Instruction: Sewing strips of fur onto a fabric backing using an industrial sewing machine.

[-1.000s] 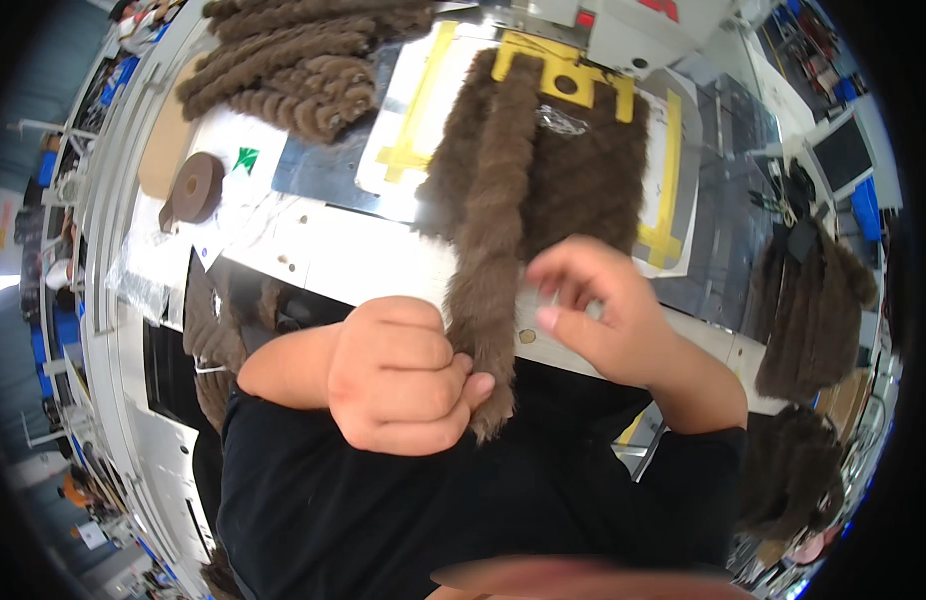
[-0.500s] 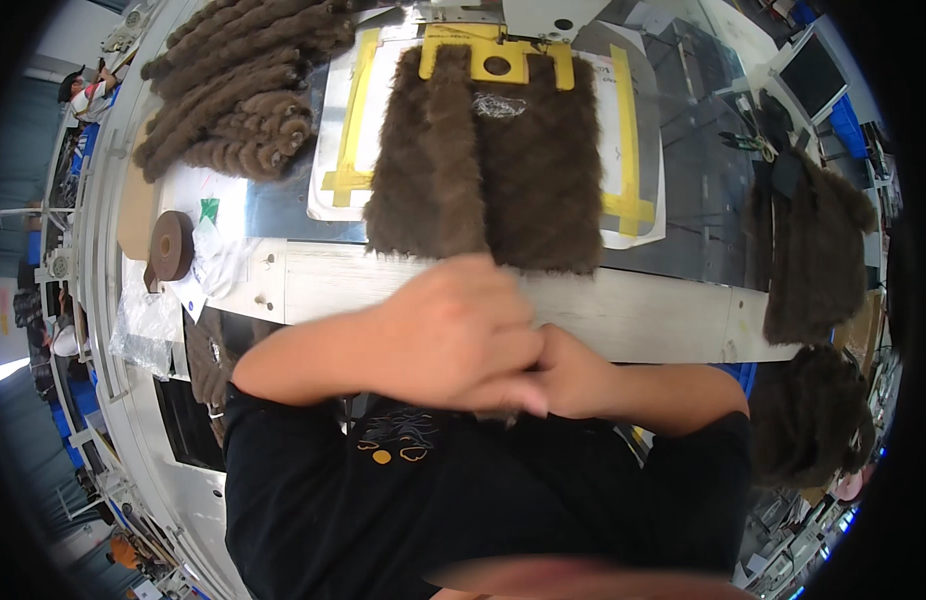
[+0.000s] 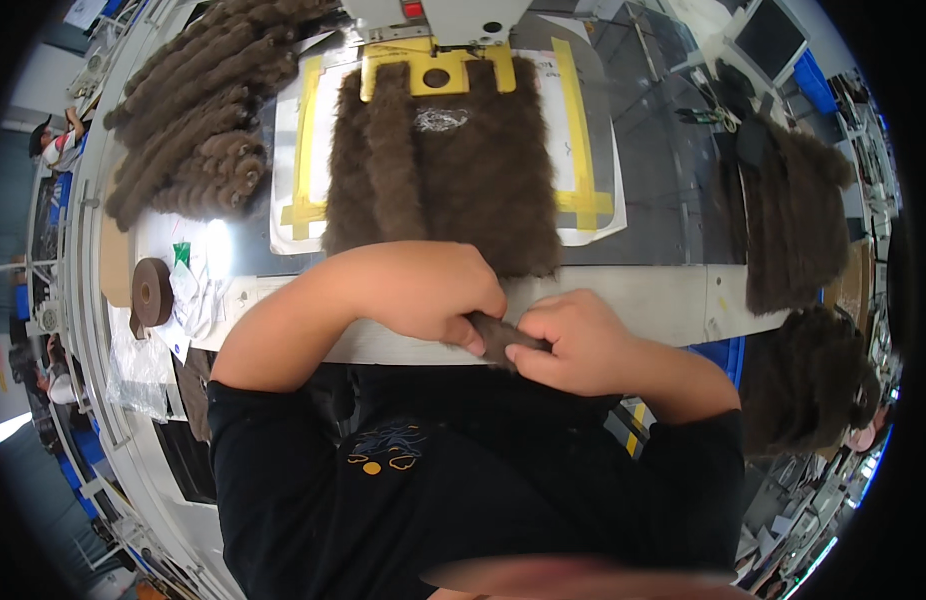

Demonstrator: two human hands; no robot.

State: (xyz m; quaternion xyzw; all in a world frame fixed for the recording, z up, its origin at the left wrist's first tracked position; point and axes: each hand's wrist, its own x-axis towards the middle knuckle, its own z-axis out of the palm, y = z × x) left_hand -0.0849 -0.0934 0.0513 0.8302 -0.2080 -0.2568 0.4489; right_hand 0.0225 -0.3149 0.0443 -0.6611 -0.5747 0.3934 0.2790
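A short length of brown fur strip [image 3: 499, 340] is stretched between my two hands at the table's front edge. Its left end is pinched in my left hand [image 3: 445, 298], thumb underneath. The other end is in the fingers of my right hand [image 3: 581, 345]. Just beyond lies a large brown fur panel [image 3: 488, 190] with a raised fur band [image 3: 392, 150] along its left part. A yellow plate [image 3: 395, 66] with a round hole overlaps the panel's far edge, below a white machine head [image 3: 463, 20]. Whether the held strip joins anything is hidden by my fingers.
Under the panel is a white board with yellow tape [image 3: 580, 150]. Rolled fur strips [image 3: 198, 95] are piled at the far left, near a brown tape roll [image 3: 152, 291]. More fur pieces [image 3: 798, 225] hang at the right, by some cutters [image 3: 698, 117].
My hands, together before, have come apart with the fur strip now showing between them. The view has shifted, so the panel and machine appear further left.
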